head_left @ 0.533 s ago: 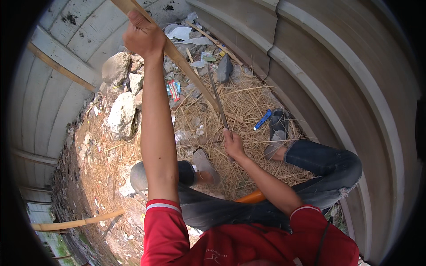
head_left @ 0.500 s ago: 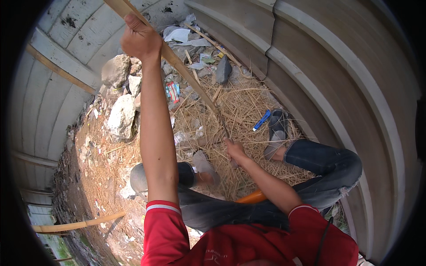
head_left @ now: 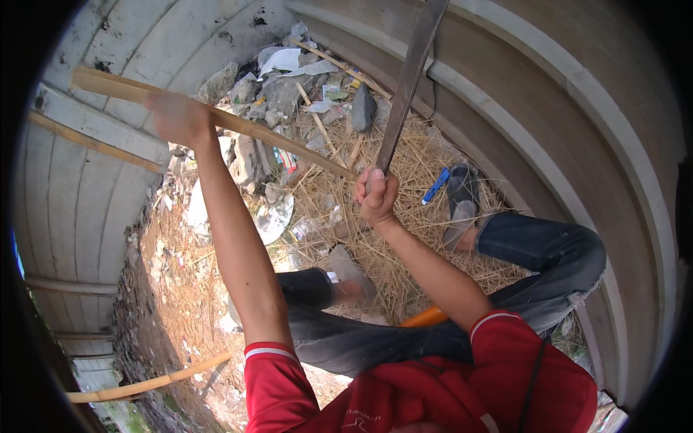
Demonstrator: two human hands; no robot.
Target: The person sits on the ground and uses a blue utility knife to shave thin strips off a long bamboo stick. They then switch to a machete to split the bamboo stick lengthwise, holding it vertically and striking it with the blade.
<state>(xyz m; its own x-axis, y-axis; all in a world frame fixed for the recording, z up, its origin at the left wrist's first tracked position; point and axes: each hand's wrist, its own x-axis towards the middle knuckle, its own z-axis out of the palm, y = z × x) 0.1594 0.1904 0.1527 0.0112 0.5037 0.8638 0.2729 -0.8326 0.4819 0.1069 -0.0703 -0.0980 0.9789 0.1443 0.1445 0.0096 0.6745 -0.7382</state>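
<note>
My left hand (head_left: 180, 121), arm stretched out at the upper left, is wrapped round a long split bamboo strip (head_left: 268, 136), its fingers blurred by motion. From there the strip slopes down to the right, its lower end close to my right hand. In my right hand (head_left: 377, 198) is a machete (head_left: 410, 83), raised with its long dark blade pointing up and away. My fist hides the handle, and the blade's tip runs out of the picture's top. Thin straw-like bamboo shavings (head_left: 404, 267) cover the ground below both hands.
A blue utility knife (head_left: 436, 185) lies beside my right shoe (head_left: 463, 196). Something orange (head_left: 424, 317) shows beneath my thigh. Rubble and a dark stone (head_left: 363, 108) lie ahead. A corrugated metal wall (head_left: 534, 123) curves along the right; another bamboo strip (head_left: 155, 378) is at lower left.
The machete has come up from low by the shavings to a raised position. My left hand has swung left and down, tilting the bamboo strip flatter.
</note>
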